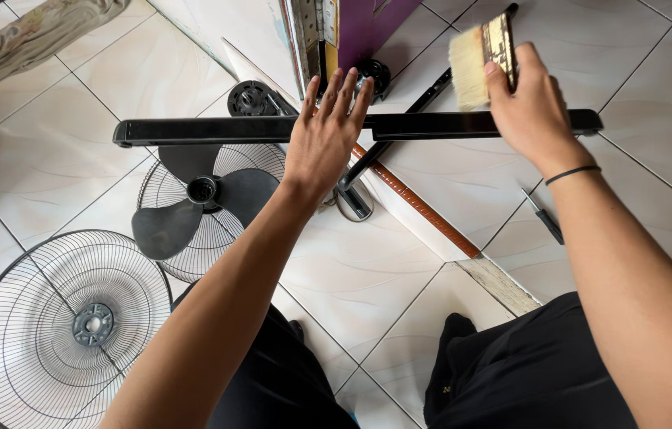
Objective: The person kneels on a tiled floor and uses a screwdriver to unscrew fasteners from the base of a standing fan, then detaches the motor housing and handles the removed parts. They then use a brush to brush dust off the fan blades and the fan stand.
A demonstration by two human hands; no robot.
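Nearest, a loose round wire fan guard [65, 322] lies on the white tiled floor [367, 270], with the black three-bladed fan [205, 195] on its rear grille just beyond. Farther on, the left hand [328, 135] rests flat, fingers spread, on a long black flat bar [216, 129]. The right hand [530, 99] is clamped around a wooden-handled paintbrush with pale bristles [479, 59], held at the bar's right part. Judging by this, the bar is being dusted; the next stroke calls for steadying it.

We note a black bar [216, 130], pale-bristled brush [471, 67], dark fan blades [185, 199], white marbled tiles [367, 278].
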